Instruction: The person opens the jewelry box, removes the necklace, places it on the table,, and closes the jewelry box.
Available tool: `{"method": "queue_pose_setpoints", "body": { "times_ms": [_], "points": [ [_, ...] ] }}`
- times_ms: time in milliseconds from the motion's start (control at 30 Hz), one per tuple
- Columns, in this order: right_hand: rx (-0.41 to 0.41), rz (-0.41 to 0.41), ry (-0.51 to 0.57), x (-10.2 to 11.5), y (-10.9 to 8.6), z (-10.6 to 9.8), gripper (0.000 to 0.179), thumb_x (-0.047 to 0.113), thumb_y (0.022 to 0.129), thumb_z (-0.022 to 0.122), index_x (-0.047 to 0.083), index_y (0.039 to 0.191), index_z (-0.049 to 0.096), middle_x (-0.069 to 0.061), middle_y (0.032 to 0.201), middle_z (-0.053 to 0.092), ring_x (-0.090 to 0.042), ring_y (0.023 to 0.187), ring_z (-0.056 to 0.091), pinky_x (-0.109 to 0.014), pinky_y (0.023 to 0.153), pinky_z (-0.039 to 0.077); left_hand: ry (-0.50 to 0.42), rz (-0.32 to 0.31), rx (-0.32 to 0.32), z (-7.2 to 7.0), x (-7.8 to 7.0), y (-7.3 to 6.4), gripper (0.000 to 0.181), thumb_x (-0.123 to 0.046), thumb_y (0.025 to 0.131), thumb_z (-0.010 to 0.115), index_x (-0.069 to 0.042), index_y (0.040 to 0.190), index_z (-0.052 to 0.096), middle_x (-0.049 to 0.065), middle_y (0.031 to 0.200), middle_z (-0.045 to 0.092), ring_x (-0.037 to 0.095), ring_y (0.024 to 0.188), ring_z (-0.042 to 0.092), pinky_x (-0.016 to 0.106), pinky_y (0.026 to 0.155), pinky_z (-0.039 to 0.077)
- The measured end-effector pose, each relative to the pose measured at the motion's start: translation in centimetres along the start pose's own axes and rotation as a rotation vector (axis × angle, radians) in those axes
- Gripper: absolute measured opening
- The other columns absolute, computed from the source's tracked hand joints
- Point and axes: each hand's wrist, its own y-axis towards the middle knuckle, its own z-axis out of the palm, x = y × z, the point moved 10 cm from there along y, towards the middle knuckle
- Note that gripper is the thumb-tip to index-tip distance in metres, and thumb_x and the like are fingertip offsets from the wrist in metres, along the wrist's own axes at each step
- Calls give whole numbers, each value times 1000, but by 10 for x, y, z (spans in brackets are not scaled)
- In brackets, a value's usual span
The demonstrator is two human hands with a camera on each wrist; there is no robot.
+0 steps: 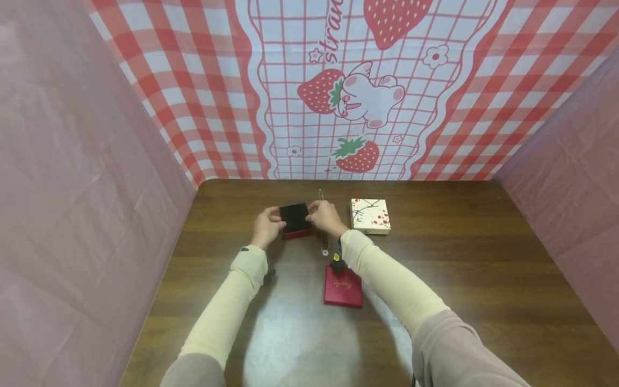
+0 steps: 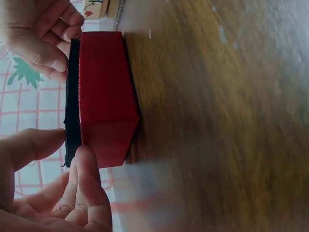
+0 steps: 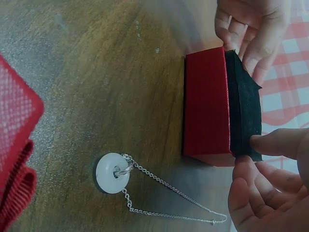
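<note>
A small red jewelry box [image 1: 297,234] stands on the table, and a black padded insert [image 1: 294,217] sits in its top, its edge raised above the red walls. My left hand [image 1: 267,228] pinches the insert's left side between thumb and fingers. At the opposite side, my right hand [image 1: 326,216] pinches the insert's corner, thumb [image 3: 275,142] on top and fingers beneath the edge. Beside the box lies a silver chain necklace [image 3: 169,188] with a round white pendant [image 3: 112,173]. Part of its chain is hidden behind my right hand in the head view.
A red lid [image 1: 343,287] with gold lettering lies nearer me, below my right wrist. To the right of my right hand is a cream box [image 1: 370,216] with a red blossom pattern. A checked strawberry cloth [image 1: 232,107] hangs behind the wooden table [image 1: 454,258].
</note>
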Motion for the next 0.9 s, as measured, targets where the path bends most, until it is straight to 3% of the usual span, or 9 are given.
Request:
{"method": "queue_pose_setpoints", "body": {
  "times_ms": [200,500,700,900],
  "points": [
    [-13,-35,-33,3,-3,0,46,13,81,74,8,125,62,-15,100,73,-27,86,65,-41,85,54,89,38,-2,0,-5,0,58,-5,83,71,-13,138,53,18,117,68,34,109,63,44,95,50],
    [-6,-113,-98,10,-5,3,44,12,80,75,10,123,66,-14,96,74,-23,74,63,-41,82,55,196,106,-2,2,-11,-2,53,-5,82,72,-15,133,59,16,114,70,33,106,65,46,96,49],
    [13,-118,-127,10,-6,5,42,14,81,75,10,122,66,-11,88,73,-24,78,65,-40,81,55,264,124,19,4,-13,-2,50,-10,84,71,-16,133,60,14,115,70,32,109,64,47,97,48],
    [34,-123,-160,9,-6,9,41,16,81,76,8,120,67,-11,91,73,-28,90,67,-42,87,53,313,118,31,8,-11,0,48,-13,84,71,-15,131,62,13,117,70,32,112,62,48,100,45]
  ]
}}
